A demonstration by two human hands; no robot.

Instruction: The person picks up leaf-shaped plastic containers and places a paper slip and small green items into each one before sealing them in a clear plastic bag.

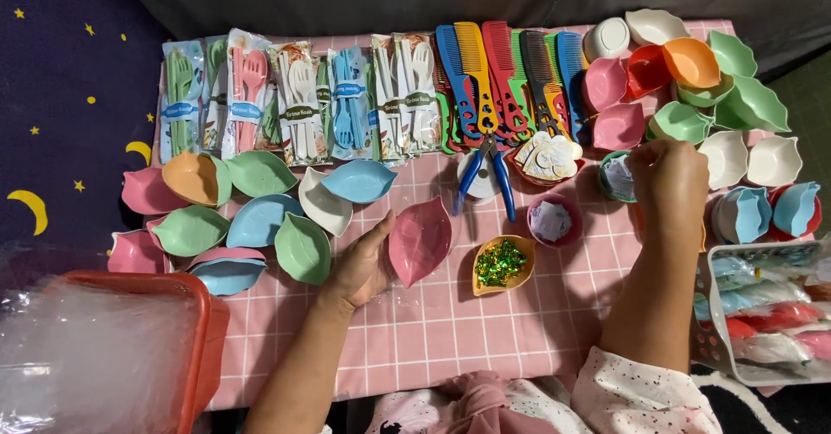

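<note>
The left hand grasps the pink dish by its edge, tilted above the checked cloth; the right hand is clenched (contents hidden) near the bowls; a slip might knock the yellow dish beside it.

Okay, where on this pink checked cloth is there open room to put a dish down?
The near strip of the cloth is bare, between the left hand and right forearm, below the orange dish of green bits. The back rows, with cutlery packs, combs and bowls, are packed.
</note>
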